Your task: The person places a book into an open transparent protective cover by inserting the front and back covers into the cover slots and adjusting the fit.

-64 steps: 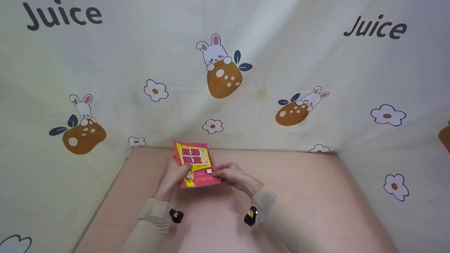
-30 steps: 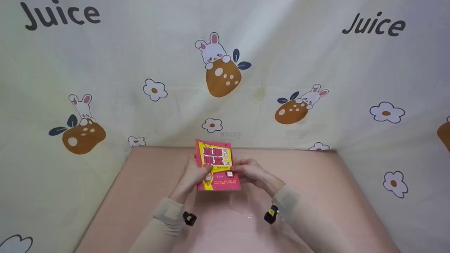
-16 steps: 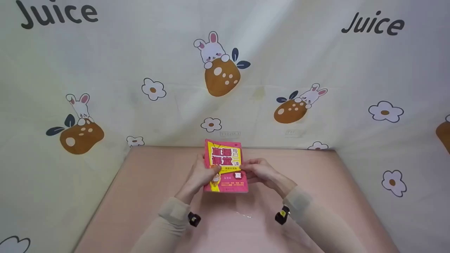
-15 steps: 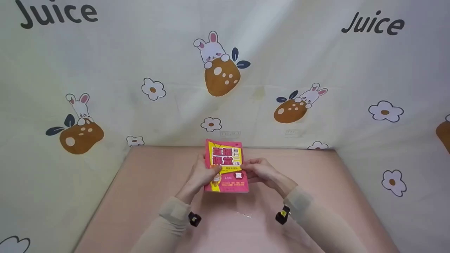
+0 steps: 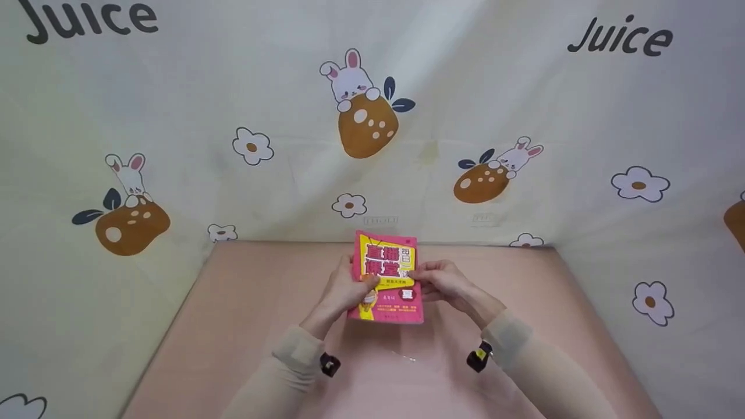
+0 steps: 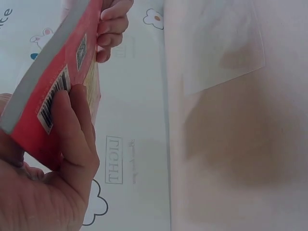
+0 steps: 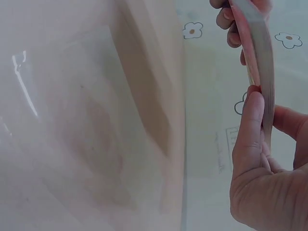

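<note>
Book above pink tabletop — left fingers, right fingers clamped on it — printed backdrop.

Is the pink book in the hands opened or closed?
Closed: the pink book shows its front cover, and the right wrist view shows page edges together.

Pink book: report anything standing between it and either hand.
Nothing visible: the left hand and right hand both grip the pink book directly, at opposite sides. A clear sheet lies on the table below, apart from both hands.
</note>
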Demonstrator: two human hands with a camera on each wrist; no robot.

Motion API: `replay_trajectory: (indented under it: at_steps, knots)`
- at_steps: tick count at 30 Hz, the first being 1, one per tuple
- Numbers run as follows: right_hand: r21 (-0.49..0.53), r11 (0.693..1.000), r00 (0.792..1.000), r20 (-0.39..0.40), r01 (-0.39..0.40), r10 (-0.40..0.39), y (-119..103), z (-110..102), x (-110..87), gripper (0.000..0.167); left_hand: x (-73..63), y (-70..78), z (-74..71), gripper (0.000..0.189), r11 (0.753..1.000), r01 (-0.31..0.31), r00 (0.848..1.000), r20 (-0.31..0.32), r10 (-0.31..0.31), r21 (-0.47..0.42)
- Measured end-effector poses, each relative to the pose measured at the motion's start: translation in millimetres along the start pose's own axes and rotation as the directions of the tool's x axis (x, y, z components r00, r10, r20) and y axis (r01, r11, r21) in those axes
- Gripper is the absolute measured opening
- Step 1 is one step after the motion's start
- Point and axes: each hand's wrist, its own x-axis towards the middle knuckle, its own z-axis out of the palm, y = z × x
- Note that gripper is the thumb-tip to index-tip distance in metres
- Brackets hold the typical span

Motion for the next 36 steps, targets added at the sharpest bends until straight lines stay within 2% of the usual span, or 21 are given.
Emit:
replay_trajectory:
  at_steps: [7, 17, 22, 28, 36]
  knots:
    - [0.003, 1.0, 1.0, -0.009, 0.006, -0.006, 5.7, -9.3, -7.0, 0.044, -1.1, -1.1, 11.0, 0.075, 1.0, 0.009, 0.999, 0.042, -0.009, 0.003]
    - [0.061, 0.998, 0.998, -0.055, -0.001, 0.004, 5.8, -23.5, -15.7, 0.045, -4.1, 5.8, 24.0, 0.075, 1.0, 0.014, 0.997, 0.071, -0.012, -0.026]
    - [0.084, 0.996, 0.999, -0.052, 0.012, -0.008, 5.0, -33.6, -19.5, 0.047, -4.5, 9.5, 29.8, 0.076, 1.0, 0.002, 0.998, 0.064, -0.001, -0.015]
    - [0.079, 0.997, 0.997, -0.07, 0.018, -0.012, 8.9, -50.1, -28.4, 0.049, -3.8, 11.9, 41.8, 0.079, 1.0, -0.029, 0.995, 0.094, 0.028, 0.006]
    - [0.068, 0.998, 0.997, -0.079, 0.001, 0.004, 14.8, -70.0, -34.6, 0.037, -4.2, 13.3, 61.2, 0.076, 0.998, -0.042, 0.994, 0.105, 0.037, 0.045]
